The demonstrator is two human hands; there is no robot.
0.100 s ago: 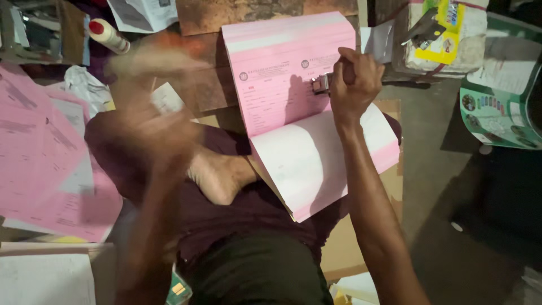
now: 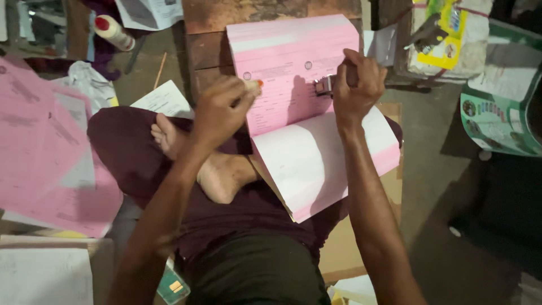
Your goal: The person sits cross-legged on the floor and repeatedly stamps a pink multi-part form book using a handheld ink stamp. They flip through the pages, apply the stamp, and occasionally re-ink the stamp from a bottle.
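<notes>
Nearest the camera is the person's own lap, legs crossed in dark maroon cloth, one bare foot (image 2: 217, 172) turned sole-up. A pad of pink forms (image 2: 293, 73) slopes from the lap up onto the near edge of a low wooden desk (image 2: 248, 11), so its upper pink sheet lies flat on the wood while a turned-back white sheet (image 2: 316, 158) hangs toward the knees. The left hand (image 2: 223, 110) hovers over the pad's left edge, fingers pinched narrow around something small with an orange tip; what it is cannot be told. The right hand (image 2: 355, 85) is closed around a small metal stapler (image 2: 324, 85) set on the pink sheet, apparently pressing down. Loose pink papers (image 2: 45, 147) spread over the floor at the left; beyond them lies a white bottle with a red cap (image 2: 113, 31).
</notes>
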